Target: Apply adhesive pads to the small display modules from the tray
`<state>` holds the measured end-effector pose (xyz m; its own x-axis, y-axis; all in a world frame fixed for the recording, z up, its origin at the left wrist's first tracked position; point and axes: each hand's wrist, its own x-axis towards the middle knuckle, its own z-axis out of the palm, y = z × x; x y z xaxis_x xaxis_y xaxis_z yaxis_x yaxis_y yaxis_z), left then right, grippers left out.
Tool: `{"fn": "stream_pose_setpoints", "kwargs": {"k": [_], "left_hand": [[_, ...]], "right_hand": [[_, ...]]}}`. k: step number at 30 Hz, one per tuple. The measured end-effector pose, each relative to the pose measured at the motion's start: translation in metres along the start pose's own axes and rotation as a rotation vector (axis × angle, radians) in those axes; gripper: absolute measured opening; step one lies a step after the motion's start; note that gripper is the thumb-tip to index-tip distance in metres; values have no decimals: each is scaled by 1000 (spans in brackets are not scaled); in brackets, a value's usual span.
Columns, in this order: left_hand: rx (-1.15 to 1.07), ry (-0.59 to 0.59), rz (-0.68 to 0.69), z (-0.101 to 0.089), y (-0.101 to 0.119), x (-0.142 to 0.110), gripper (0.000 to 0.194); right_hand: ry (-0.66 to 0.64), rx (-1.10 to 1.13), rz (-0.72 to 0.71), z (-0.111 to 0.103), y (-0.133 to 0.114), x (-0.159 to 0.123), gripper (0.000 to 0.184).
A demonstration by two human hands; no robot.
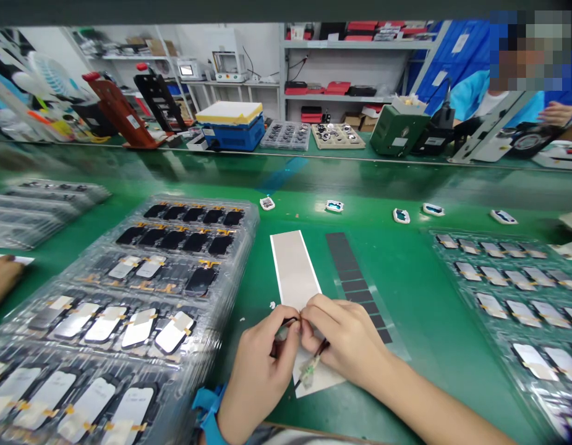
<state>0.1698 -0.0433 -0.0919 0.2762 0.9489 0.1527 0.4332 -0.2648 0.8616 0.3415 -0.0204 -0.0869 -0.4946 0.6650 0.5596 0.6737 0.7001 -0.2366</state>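
My left hand [262, 371], with a blue band at the wrist, is closed in a pinch on a small dark-edged piece [290, 320], mostly hidden by the fingers. Fingertips of my right hand [344, 337] meet it at the same piece. Tucked in my right hand is a thin dark tool [321, 347] whose lower part looks wrapped in something pale green; its kind is unclear. Beneath both hands lies a long beige sheet with white edges [295, 266]. To its right is a clear strip bearing several dark grey rectangles [355, 284].
Stacked clear trays [211, 346] of small screens stand at left, another tray [508, 309] at right. Several small white-framed parts [334, 206] line the back. Another person's hand [2, 278] is at the left edge; a person in blue [471, 99] sits across, beyond a green box [399, 130].
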Motion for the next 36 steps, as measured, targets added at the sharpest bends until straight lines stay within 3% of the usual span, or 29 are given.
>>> {"fn": "stream_pose_setpoints", "kwargs": {"k": [6,26,31,36], "left_hand": [[-34,46,-25,-1,1,1,17],[-42,35,-47,0,0,1,18],[-30,44,-48,-1,7,1,17],[4,65,-35,3,9,2,13]], "right_hand": [[-33,43,5,-2,1,0,20],[-73,123,57,-1,1,1,14],[-96,175,38,-4,0,0,20],[-85,219,11,0,11,-4,20]]}}
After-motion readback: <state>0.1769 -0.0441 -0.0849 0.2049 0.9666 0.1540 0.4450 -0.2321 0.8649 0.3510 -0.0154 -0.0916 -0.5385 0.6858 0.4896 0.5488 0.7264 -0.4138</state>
